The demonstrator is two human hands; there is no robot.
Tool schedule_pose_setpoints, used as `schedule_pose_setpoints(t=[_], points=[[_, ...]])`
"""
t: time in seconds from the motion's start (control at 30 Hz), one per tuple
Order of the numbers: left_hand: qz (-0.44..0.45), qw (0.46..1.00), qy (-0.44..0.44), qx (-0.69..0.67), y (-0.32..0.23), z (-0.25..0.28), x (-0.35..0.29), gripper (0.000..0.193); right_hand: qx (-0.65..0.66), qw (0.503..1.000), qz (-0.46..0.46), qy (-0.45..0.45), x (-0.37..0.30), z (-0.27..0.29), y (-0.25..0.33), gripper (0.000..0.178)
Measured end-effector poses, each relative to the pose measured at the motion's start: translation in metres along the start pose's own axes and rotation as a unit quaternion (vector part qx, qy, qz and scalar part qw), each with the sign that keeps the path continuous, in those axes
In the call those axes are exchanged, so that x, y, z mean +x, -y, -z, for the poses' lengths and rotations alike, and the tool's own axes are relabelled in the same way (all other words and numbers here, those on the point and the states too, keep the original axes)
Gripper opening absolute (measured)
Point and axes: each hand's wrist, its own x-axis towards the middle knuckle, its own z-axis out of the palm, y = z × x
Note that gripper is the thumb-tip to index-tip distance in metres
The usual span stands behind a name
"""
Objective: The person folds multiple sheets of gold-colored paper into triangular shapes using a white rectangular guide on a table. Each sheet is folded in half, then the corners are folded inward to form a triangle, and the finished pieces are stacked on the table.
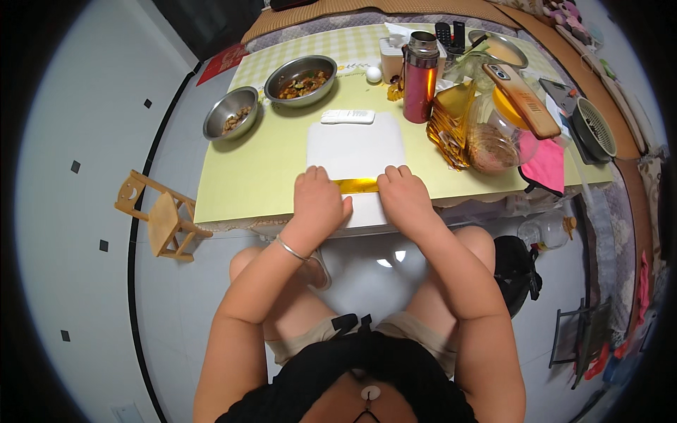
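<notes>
Left hand (321,199) and right hand (405,196): my fingers curl at opposite ends of gold strip (357,186). Strip spans between them, across white sheet (356,151). Can't tell if I'm pinching or pressing.

The yellow-covered table (247,176) carries 2 steel bowls (282,72) at left, a white mat (356,149), a thermos (420,86) and gold foil (451,127).

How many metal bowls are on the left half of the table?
2. The smaller bowl is near the left edge; the larger bowl is beside it, to its right and a bit farther back. None seem hidden there.
</notes>
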Motion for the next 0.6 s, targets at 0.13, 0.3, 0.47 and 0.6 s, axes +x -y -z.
schedule_pose_setpoints(t=[0.13,0.3,0.47,0.6], points=[[-0.107,0.987,-0.109,0.044,-0.022,-0.017,0.014,0.014,0.044,0.998,0.028,-0.046,0.002,-0.006,-0.011,0.013],[-0.105,0.974,-0.136,-0.145,-0.011,-0.013,0.019,0.02,0.335,0.938,-0.046,-0.08,-0.01,0.013,-0.025,0.058],[-0.081,0.818,-0.028,-0.57,0.053,-0.008,0.019,0.025,0.245,0.969,-0.024,-0.034,-0.011,0.031,-0.066,0.081],[-0.097,0.759,0.136,-0.629,0.087,-0.008,0.04,0.03,0.213,0.974,0.065,-0.031,-0.012,0.02,-0.066,0.04]])
